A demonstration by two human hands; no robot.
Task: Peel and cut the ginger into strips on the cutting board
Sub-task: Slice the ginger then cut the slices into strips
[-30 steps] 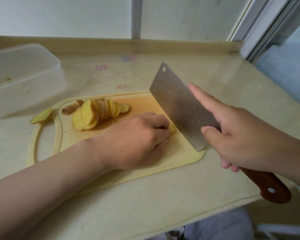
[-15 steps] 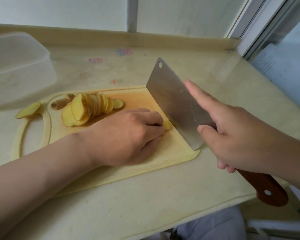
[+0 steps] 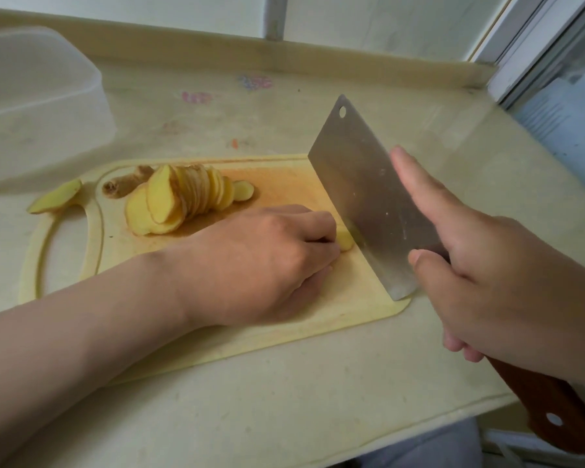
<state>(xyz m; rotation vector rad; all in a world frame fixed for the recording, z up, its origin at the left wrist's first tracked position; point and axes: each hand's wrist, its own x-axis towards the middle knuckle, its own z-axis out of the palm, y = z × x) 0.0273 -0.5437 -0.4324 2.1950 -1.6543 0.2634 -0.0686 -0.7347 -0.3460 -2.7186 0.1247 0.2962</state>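
My left hand (image 3: 264, 261) lies knuckles-up on the cutting board (image 3: 284, 184), fingers curled to pin a ginger piece (image 3: 346, 241) against the cleaver (image 3: 365, 197). My right hand (image 3: 480, 265) grips the cleaver's handle, forefinger straight along the blade. Both grips match a moment ago, and the ginger slices (image 3: 183, 201) stay piled behind.

Beige counter (image 3: 318, 400), pale wall (image 3: 385, 21), window (image 3: 568, 109) (right, daylit).
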